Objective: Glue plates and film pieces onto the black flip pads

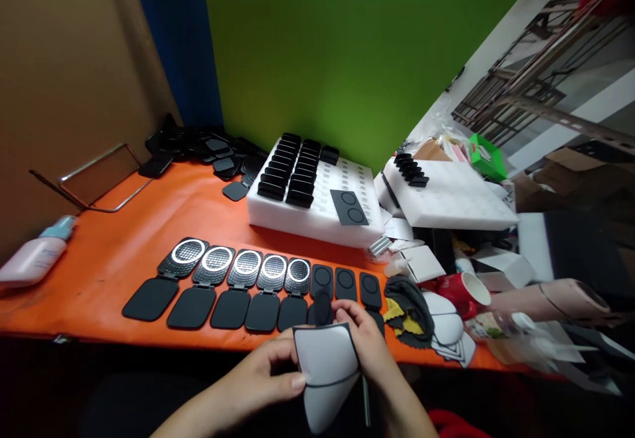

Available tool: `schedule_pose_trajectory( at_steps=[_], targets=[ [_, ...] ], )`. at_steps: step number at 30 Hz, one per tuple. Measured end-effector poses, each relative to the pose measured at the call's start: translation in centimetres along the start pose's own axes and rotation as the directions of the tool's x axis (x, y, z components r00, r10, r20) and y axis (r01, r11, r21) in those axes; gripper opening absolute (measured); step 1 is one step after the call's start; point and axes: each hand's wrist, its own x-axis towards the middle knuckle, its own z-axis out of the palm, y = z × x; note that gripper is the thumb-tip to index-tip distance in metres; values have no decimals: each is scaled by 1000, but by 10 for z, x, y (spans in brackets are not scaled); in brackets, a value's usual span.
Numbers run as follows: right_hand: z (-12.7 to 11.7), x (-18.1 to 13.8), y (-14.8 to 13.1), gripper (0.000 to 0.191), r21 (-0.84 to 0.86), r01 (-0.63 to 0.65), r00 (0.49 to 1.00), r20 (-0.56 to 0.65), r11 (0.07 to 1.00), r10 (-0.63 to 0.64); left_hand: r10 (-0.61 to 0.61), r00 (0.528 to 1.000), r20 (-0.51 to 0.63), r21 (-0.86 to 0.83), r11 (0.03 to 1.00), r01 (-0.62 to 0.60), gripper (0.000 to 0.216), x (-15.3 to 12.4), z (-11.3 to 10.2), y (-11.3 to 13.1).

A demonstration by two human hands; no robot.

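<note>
My left hand [278, 368] pinches the left edge of a white sheet [330, 358] with a dark border, thumb in front. The sheet is bent, and a dark line crosses its lower part. Just above its top edge is a dark rounded piece [323, 307]. Fingertips of my right hand [364, 335] are closed at that piece's right side, with the palm beside the sheet. A thin metal rod [366, 401] shows below my right hand; its upper end is hidden. Beyond my hands lie hinged black cases [231, 309], several with silver rings [247, 262], others with dark rings [346, 279].
A white foam block [317, 223] holds rows of black cases; a dark sheet with two rings [350, 207] lies on it. Another foam block [446, 200] stands right. A bottle [37, 253], wire stand [104, 180], cloth [409, 309] and red mug [459, 292] are around the orange table [193, 193].
</note>
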Motion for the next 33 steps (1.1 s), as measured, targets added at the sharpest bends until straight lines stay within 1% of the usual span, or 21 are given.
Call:
schedule_pose_trajectory(
  at_steps=[1, 2, 3, 5, 7, 9, 10, 12, 14, 16, 19, 23, 33],
  targets=[
    [-1, 3, 2, 19, 52, -79, 996, 45, 996, 77, 5, 1000, 13, 30, 1000, -5, 27, -1, -2, 1],
    [-3, 6, 4, 19, 84, -125, 988, 97, 989, 116, 10, 1000, 19, 61, 998, -11, 28, -3, -4, 2],
    [-5, 9, 4, 20, 99, -138, 984, 130, 985, 125, 11, 1000, 15, 98, 995, -12, 28, -4, -6, 2],
    [-8, 16, 3, 21, 81, -104, 987, 131, 991, 93, 0, 1000, -23, 203, 979, 5, 27, -7, -11, 4],
    [-7, 27, 2, 22, 21, -37, 996, 88, 999, 35, -4, 996, -91, 361, 932, 37, 22, -10, -17, 6],
    [-1, 43, 2, 22, -40, 25, 999, 33, 999, -24, 31, 990, -136, 542, 839, 48, 16, -10, -21, 8],
    [4, 51, 3, 22, -63, 48, 999, 22, 997, -47, 60, 989, -132, 627, 778, 37, 15, -9, -23, 9],
    [14, 66, 7, 21, -101, 80, 997, 32, 992, -77, 111, 990, -82, 758, 652, -11, 13, -5, -25, 9],
    [24, 77, 11, 20, -149, 95, 994, 59, 984, -87, 145, 989, -27, 832, 552, -58, 12, 2, -27, 6],
    [30, 83, 15, 19, -198, 107, 993, 77, 974, -93, 167, 986, -9, 868, 491, -75, 14, 8, -28, 0],
    [33, 85, 20, 18, -235, 125, 991, 78, 964, -110, 196, 981, -14, 886, 457, -78, 20, 13, -29, -11],
    [32, 86, 22, 18, -236, 110, 993, 67, 965, -97, 211, 977, -32, 893, 446, -67, 24, 13, -30, -20],
    [32, 89, 26, 18, -268, 114, 992, 78, 957, -97, 216, 975, -49, 902, 429, -50, 24, 13, -31, -24]
  ],
)
